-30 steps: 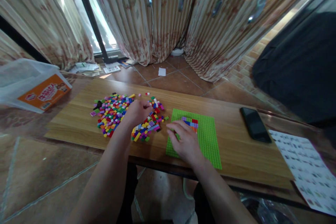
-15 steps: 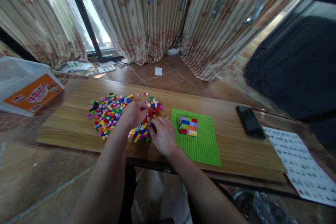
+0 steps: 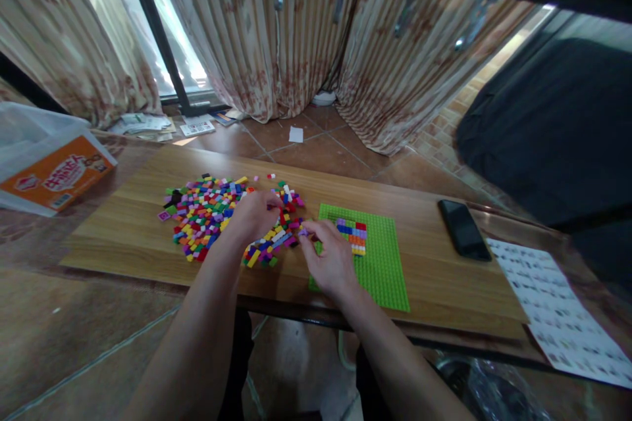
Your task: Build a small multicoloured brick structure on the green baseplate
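A heap of small coloured toy bricks [image 3: 207, 210] is spread over the left half of the wooden board. My left hand [image 3: 257, 214] reaches over the heap's right side, its fingers bent together among red bricks; what they hold, if anything, is hidden. Between the thumb and forefinger of my right hand [image 3: 328, 253] is a small purple brick [image 3: 304, 232]. That hand hovers over the left edge of the green baseplate [image 3: 382, 276]. On the plate sits a flat block of multicoloured bricks [image 3: 358, 237], its left part covered by my right hand.
A black phone [image 3: 464, 229] and a printed sheet [image 3: 557, 309] lie at the right. At the far left stands a clear plastic box with an orange label [image 3: 62, 174]. The wooden board [image 3: 123, 230] has a front edge close to my knees.
My right hand has moved right, from the heap's edge to the baseplate, carrying the purple brick. My left hand stays over the heap. The view has shifted slightly.
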`<state>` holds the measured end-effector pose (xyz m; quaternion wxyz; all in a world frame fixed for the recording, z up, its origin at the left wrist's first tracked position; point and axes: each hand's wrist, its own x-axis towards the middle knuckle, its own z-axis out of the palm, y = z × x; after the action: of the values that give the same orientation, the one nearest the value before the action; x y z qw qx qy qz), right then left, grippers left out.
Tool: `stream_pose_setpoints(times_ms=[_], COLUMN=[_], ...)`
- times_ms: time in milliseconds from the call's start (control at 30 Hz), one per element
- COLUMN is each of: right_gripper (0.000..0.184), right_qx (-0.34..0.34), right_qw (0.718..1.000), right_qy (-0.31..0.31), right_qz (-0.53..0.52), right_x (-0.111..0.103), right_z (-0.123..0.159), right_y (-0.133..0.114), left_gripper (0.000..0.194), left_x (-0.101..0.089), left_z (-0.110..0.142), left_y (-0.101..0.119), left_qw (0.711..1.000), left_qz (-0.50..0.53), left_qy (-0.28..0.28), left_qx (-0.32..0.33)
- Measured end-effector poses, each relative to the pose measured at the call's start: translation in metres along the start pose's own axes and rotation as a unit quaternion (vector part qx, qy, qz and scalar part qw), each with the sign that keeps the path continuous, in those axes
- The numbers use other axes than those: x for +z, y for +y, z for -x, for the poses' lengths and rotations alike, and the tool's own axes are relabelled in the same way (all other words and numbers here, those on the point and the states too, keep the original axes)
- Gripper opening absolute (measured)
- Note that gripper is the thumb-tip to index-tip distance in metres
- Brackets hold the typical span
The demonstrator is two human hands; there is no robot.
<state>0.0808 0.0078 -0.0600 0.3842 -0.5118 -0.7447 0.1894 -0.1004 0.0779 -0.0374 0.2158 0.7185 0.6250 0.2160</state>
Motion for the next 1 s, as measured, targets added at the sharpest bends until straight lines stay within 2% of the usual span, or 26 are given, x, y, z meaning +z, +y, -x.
stream_pose_setpoints(times_ms=[100, 233, 400, 567, 667, 833, 1000], right_gripper=[0.020, 0.020, 0.019, 0.016, 0.017, 0.015, 0.013], right_qx=[-0.013, -0.027, -0.027, -0.034, -0.039, -0.046, -0.049], right_qw=[0.999, 0.997, 0.994, 0.991, 0.990, 0.989, 0.988], right_qy=[-0.028, -0.068, -0.100, -0.118, -0.127, -0.127, -0.131], right_qz=[0.009, 0.034, 0.043, 0.050, 0.057, 0.063, 0.064], right_x=[-0.001, 0.002, 0.007, 0.015, 0.018, 0.021, 0.023], right_z=[0.004, 0.007, 0.008, 0.010, 0.012, 0.012, 0.010], right_y=[0.004, 0.006, 0.004, 0.001, 0.000, 0.002, 0.004], left_gripper=[0.025, 0.024, 0.028, 0.029, 0.029, 0.024, 0.021], left_x=[0.000, -0.003, -0.005, -0.012, -0.018, -0.026, -0.025], left_z=[0.000, 0.000, 0.001, 0.004, 0.007, 0.010, 0.010], left_y=[0.004, 0.001, -0.008, -0.010, -0.014, -0.021, -0.021], left_qw=[1.000, 0.994, 0.973, 0.958, 0.955, 0.966, 0.973], left_qz=[0.024, 0.108, 0.230, 0.283, 0.292, 0.251, 0.226], left_qy=[0.000, 0.006, -0.001, -0.014, -0.009, 0.030, 0.022], left_qx=[0.009, 0.008, -0.017, -0.037, -0.052, -0.049, -0.028])
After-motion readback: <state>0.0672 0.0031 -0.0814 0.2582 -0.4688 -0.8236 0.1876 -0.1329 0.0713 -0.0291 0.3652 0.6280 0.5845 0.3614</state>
